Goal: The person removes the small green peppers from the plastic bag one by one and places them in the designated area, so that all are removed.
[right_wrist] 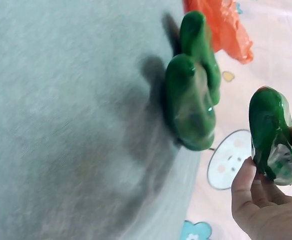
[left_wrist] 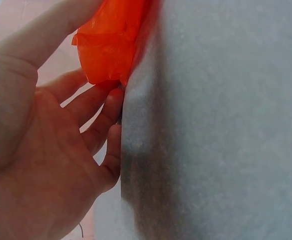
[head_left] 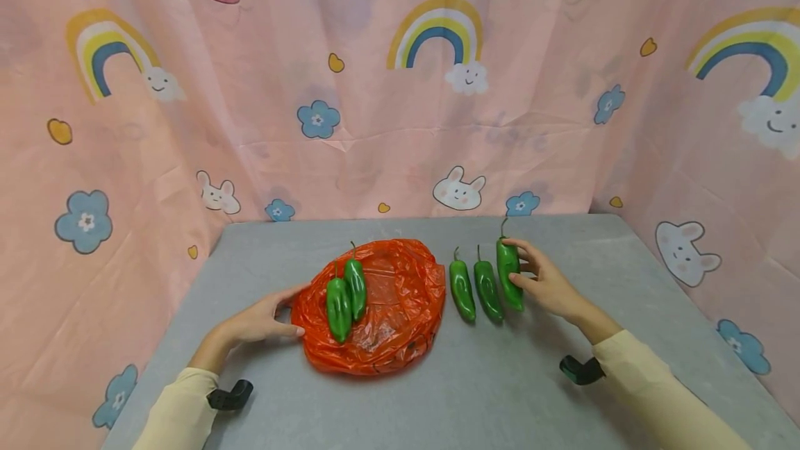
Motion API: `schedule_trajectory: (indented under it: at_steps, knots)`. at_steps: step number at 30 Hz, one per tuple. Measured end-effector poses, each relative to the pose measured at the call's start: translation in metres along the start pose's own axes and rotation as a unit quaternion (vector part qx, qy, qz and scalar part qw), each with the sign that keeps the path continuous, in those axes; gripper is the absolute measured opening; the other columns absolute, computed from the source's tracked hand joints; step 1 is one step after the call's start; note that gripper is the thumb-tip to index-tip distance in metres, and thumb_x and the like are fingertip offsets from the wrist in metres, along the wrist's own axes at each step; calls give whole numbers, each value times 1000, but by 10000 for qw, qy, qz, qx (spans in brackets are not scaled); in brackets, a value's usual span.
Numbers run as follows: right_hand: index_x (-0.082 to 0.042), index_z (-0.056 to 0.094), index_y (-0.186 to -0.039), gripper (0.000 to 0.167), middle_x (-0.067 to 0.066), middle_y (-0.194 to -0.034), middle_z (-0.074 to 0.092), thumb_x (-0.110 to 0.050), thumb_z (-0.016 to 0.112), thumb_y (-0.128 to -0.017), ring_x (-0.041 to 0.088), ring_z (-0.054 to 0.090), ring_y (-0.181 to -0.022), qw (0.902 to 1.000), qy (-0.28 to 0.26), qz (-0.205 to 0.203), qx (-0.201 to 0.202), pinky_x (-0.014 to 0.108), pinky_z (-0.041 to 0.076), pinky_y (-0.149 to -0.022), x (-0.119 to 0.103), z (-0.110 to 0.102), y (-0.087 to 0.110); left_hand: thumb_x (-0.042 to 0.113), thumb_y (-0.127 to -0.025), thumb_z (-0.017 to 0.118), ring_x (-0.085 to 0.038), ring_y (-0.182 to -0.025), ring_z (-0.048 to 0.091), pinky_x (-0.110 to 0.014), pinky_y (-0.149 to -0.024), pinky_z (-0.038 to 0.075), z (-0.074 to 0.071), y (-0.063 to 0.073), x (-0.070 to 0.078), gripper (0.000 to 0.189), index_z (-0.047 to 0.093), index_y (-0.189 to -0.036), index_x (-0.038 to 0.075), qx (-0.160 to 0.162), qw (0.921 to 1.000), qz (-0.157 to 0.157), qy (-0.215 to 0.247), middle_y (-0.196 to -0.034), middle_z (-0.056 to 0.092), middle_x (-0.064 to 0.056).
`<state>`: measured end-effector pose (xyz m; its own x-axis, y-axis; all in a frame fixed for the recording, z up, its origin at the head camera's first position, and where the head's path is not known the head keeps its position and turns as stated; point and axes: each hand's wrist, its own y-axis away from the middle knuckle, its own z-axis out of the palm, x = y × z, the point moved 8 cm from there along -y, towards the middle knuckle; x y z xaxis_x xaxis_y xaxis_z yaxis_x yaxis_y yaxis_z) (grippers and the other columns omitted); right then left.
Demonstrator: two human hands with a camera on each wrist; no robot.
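Note:
In the head view my right hand [head_left: 550,287] holds a green chili pepper [head_left: 509,273] between thumb and fingers. The right wrist view shows this pepper [right_wrist: 271,135] raised off the table, apart from two others. Those two, a left pepper [head_left: 462,290] and a right pepper [head_left: 488,290], lie side by side on the table. My left hand [head_left: 259,318] touches the left rim of a crumpled red plastic bag [head_left: 394,325], thumb and fingers spread. Two more peppers, a front one [head_left: 339,310] and a rear one [head_left: 355,288], lie within the bag's rim.
A grey table [head_left: 475,394] bears everything. Pink patterned cloth [head_left: 375,144] hangs behind it and along both sides. Dark wrist-worn devices sit at the left cuff [head_left: 230,396] and right cuff [head_left: 581,370].

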<state>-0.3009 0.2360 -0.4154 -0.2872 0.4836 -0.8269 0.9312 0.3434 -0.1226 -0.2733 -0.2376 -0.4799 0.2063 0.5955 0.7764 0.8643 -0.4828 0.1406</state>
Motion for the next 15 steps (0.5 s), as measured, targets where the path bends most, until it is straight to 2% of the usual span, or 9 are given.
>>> schedule_trajectory:
  at_steps: [3, 9, 15]
  knots:
    - [-8, 32, -155, 60, 36, -149, 41, -1, 56, -101, 50, 54, -124, 10000, 40, 86, 16, 29, 55, -87, 6, -2, 1, 32, -85, 79, -49, -149, 29, -69, -119, 25, 1, 0, 0, 94, 28, -159, 3, -9, 10000, -15, 1, -162, 33, -25]
    - [-5, 33, -154, 58, 37, -146, 44, 0, 56, -101, 51, 53, -125, 10000, 2, 87, -22, 18, 52, -84, 14, -6, 3, 33, -85, 78, -49, -149, 29, -67, -119, 26, 0, 0, 0, 94, 29, -159, 2, 5, 10000, -25, -11, -161, 34, -25]
    - [-2, 33, -154, 58, 37, -148, 44, -1, 55, -101, 53, 49, -132, 9995, -105, 203, -201, 15, 48, -87, 26, -5, 3, 33, -85, 78, -49, -149, 29, -66, -120, 26, 0, 0, 1, 94, 28, -158, 1, -2, 10000, -4, -38, -161, 33, -26]
